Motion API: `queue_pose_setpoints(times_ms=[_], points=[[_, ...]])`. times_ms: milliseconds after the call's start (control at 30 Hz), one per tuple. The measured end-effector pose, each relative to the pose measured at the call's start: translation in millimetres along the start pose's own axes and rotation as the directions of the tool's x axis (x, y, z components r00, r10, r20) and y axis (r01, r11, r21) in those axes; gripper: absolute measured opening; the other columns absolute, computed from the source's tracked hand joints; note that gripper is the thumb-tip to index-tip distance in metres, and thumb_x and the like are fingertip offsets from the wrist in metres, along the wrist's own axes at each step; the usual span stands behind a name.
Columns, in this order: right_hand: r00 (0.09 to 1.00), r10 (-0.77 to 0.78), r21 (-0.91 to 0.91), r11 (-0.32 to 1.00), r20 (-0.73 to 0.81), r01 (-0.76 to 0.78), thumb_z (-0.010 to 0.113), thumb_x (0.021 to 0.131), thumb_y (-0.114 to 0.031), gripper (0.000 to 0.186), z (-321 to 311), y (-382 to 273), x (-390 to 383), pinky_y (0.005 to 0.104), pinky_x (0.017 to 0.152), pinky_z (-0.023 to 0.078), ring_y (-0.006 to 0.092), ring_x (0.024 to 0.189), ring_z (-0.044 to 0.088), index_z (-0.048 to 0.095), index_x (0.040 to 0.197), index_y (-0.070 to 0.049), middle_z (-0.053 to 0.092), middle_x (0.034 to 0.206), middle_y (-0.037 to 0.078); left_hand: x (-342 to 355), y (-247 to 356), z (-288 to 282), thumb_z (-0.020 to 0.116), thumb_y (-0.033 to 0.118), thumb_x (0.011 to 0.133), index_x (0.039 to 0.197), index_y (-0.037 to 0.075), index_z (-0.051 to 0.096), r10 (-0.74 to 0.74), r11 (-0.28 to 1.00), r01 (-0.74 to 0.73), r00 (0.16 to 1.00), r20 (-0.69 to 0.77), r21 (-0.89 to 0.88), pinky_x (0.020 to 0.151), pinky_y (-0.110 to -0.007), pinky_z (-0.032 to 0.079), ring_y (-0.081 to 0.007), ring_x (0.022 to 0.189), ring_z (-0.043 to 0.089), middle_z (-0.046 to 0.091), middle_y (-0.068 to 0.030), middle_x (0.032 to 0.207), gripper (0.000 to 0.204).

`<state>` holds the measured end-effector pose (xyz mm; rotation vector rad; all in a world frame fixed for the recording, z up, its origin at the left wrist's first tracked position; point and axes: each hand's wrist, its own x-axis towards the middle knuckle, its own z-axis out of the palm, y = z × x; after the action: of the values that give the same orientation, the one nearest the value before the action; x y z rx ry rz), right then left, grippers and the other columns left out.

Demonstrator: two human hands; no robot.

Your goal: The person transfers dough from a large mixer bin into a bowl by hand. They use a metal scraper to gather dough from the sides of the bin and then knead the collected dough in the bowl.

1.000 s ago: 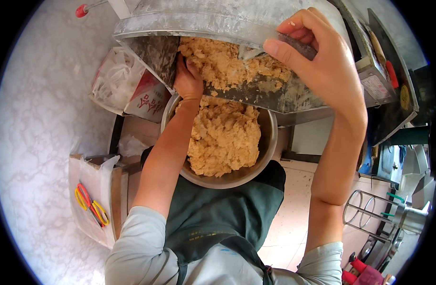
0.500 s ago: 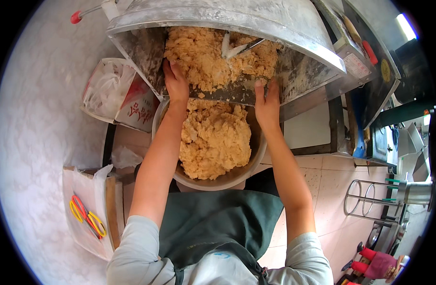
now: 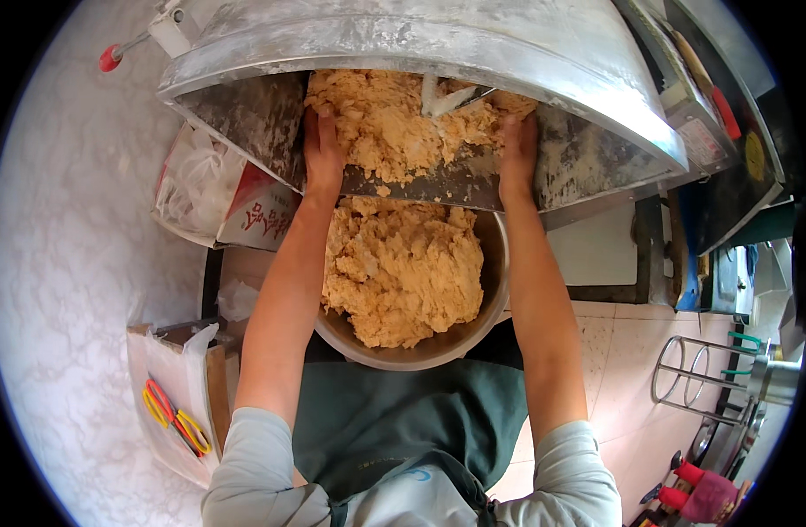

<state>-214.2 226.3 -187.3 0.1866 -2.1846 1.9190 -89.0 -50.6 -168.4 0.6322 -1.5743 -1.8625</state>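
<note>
My left hand (image 3: 323, 156) and my right hand (image 3: 517, 156) are inside a floury metal trough (image 3: 603, 154), one at each side of a crumbly yellow dough mass (image 3: 390, 119). Both have their fingers stretched forward, touching or very near the dough, with fingertips partly hidden. A pale-coated metal bar (image 3: 431, 95) sticks out of that dough, under the curved metal hood (image 3: 394, 35). Directly below the trough's lip, between my forearms, a large steel bowl (image 3: 495, 290) holds a big rough lump of the same dough (image 3: 403, 272).
At left are a box of plastic bags (image 3: 197, 184), a red-knobbed lever (image 3: 111, 57) and red-yellow scissors (image 3: 175, 417) on a wrapped stand (image 3: 192, 369). At right are a pale board (image 3: 592, 255), a wire rack (image 3: 684, 369) and a distant person in red (image 3: 697, 487).
My right hand has left the hood's edge, come down into the trough and moved forward beside the dough. My left hand stays at the left side. The trough's interior now shows wider.
</note>
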Motion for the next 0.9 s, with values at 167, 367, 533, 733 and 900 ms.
queue_pose_setpoints(times_ms=[167, 367, 533, 733, 900], points=[[0.998, 0.066, 0.180, 0.982, -0.012, -0.063, 0.067, 0.097, -0.057, 0.097, 8.5, -12.3, 7.8, 0.0408, 0.125, 0.023, 0.0263, 0.154, 0.027, 0.018, 0.166, -0.009, 0.027, 0.169, 0.013, 12.2, -3.7, 6.1, 0.045, 0.060, 0.107, 0.163, 0.001, 0.029, 0.013, 0.999, -0.012, 1.000, 0.011, -0.044, 0.123, -0.037, 0.025, -0.0288, 0.152, 0.032, 0.031, -0.0154, 0.167, 0.083], [0.978, -0.119, 0.229, 0.970, 0.173, 0.077, 0.067, 0.096, -0.059, 0.101, 9.2, -27.6, -1.8, 0.0394, 0.124, 0.026, 0.0289, 0.153, 0.029, 0.015, 0.167, -0.009, 0.026, 0.169, 0.015, 46.9, -20.0, -0.2, 0.046, 0.062, 0.106, 0.162, 0.001, 0.029, -0.051, 0.996, 0.058, 0.994, 0.095, -0.074, 0.121, -0.036, 0.028, -0.0281, 0.148, 0.037, 0.036, -0.0159, 0.164, 0.085], [0.986, -0.101, 0.158, 0.984, 0.133, 0.079, 0.074, 0.088, -0.064, 0.109, 8.9, -25.7, -17.9, 0.0437, 0.123, 0.028, 0.0332, 0.153, 0.030, 0.021, 0.166, -0.009, 0.028, 0.167, 0.019, 32.0, -21.8, 14.6, 0.046, 0.060, 0.106, 0.157, -0.003, 0.034, -0.024, 1.000, 0.023, 0.997, 0.074, 0.014, 0.120, -0.037, 0.030, -0.0328, 0.146, 0.040, 0.038, -0.0218, 0.160, 0.082], [0.997, -0.038, -0.047, 0.998, 0.062, 0.041, 0.081, 0.083, -0.060, 0.110, 8.2, -24.4, -35.6, 0.0457, 0.121, 0.032, 0.0364, 0.149, 0.034, 0.029, 0.161, -0.004, 0.031, 0.162, 0.022, -11.9, -22.4, 18.1, 0.044, 0.056, 0.108, 0.150, -0.009, 0.043, 0.336, 0.892, -0.322, 0.942, 0.009, 0.318, 0.119, -0.040, 0.032, -0.0387, 0.145, 0.040, 0.038, -0.0287, 0.157, 0.078], [0.991, -0.108, -0.036, 0.993, 0.084, 0.111, 0.085, 0.081, -0.054, 0.112, -8.4, -27.5, -24.7, 0.0440, 0.120, 0.035, 0.0364, 0.148, 0.036, 0.026, 0.161, -0.002, 0.033, 0.160, 0.025, -24.7, -10.1, 21.9, 0.047, 0.053, 0.109, 0.155, -0.007, 0.036, 0.495, 0.821, -0.455, 0.868, -0.033, 0.346, 0.120, -0.042, 0.030, -0.0422, 0.147, 0.035, 0.035, -0.0307, 0.158, 0.077]])
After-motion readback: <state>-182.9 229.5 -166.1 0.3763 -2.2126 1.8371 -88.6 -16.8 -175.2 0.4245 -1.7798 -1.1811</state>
